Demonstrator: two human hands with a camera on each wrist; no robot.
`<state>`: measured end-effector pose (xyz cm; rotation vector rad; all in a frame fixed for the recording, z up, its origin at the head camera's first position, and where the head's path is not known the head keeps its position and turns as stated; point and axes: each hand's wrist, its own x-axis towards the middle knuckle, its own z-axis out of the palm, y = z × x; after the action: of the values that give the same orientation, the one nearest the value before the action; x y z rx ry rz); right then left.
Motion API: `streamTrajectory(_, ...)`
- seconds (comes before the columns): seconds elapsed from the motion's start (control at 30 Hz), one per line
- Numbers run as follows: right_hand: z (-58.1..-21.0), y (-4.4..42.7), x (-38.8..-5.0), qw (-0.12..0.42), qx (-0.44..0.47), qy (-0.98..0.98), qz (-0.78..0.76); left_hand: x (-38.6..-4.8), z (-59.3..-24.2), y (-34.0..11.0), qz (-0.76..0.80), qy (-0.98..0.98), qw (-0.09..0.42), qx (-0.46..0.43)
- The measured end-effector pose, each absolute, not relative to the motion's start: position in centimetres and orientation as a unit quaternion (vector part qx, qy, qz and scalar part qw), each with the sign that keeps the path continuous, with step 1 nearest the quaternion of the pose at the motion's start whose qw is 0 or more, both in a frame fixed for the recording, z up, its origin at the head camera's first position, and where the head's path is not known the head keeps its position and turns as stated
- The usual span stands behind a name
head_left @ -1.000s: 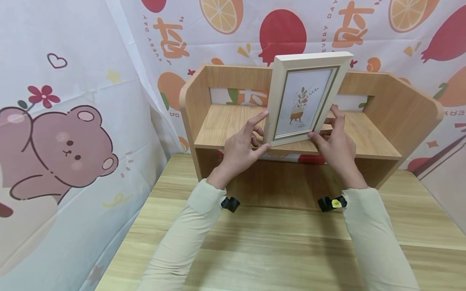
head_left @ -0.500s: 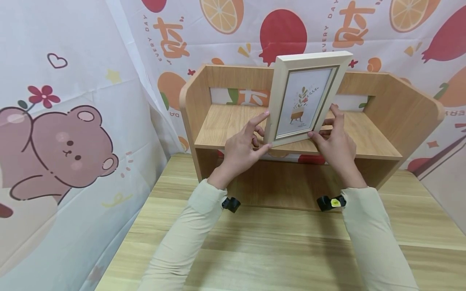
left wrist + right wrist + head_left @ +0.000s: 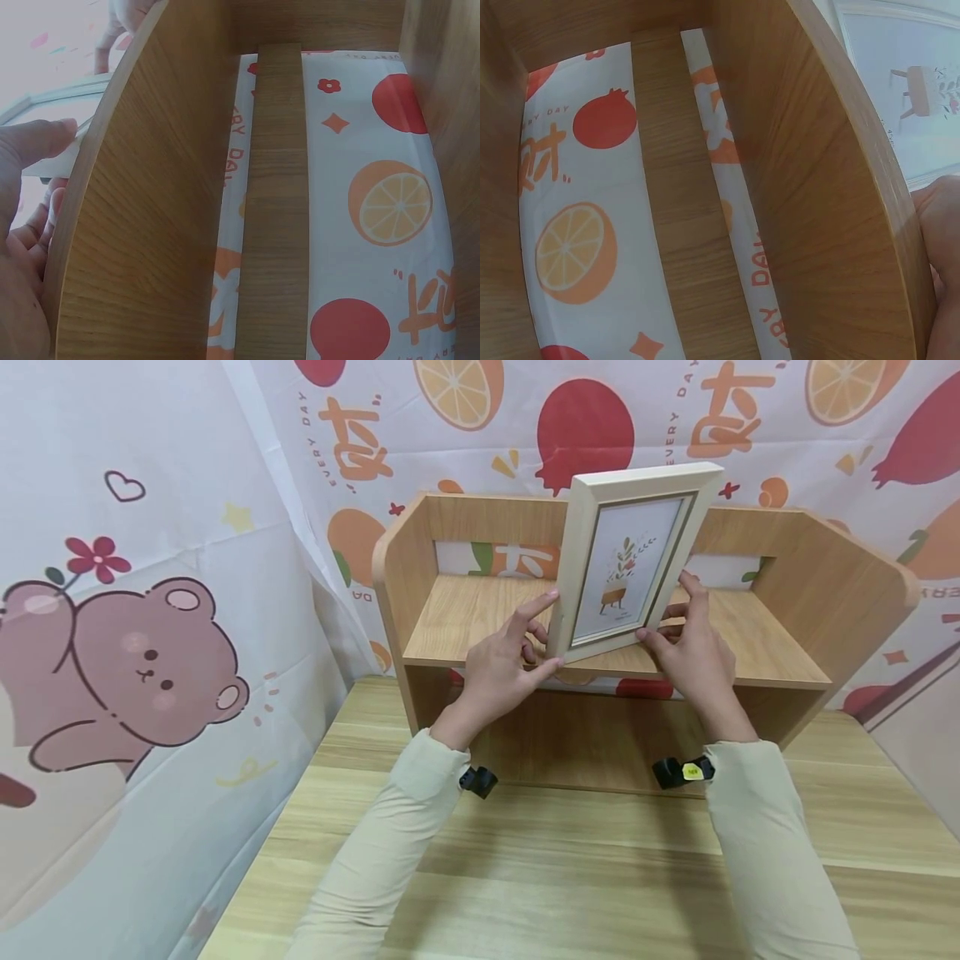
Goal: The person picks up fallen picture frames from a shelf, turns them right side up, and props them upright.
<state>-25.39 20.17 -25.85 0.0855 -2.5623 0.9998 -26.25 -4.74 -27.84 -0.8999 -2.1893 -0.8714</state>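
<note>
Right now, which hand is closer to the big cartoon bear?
The left hand. It holds the left side of the picture frame, off to the right of the cartoon bear. The right hand holds the frame's right side, farther from the bear.

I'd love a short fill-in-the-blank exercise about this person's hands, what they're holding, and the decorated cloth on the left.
1. In the head view, the left hand holds the picture frame by its left side, while the right hand holds the opposite, ____ side.
2. The print inside shows a leafy ____ in a pot with legs.
3. The white cloth at far left carries a cartoon ____.

Missing words: right; plant; bear.
</note>
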Motion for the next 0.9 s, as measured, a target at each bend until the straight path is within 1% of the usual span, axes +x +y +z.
streamTrajectory(0.33,-25.81,20.09,-25.54,0.2,0.013,-0.916,0.346,-26.25,-28.08,-4.57,-0.321,-0.831,0.309,-0.333)
streamTrajectory(0.7,-25.81,20.1,-25.28,0.199,0.009,-0.914,0.353,-26.35,-28.23,-4.36,-0.312,-0.827,0.331,-0.33)
streamTrajectory(0.9,-25.51,20.09,-25.01,0.203,0.031,-0.887,0.413,-26.34,-28.14,-4.49,-0.312,-0.831,0.325,-0.326)
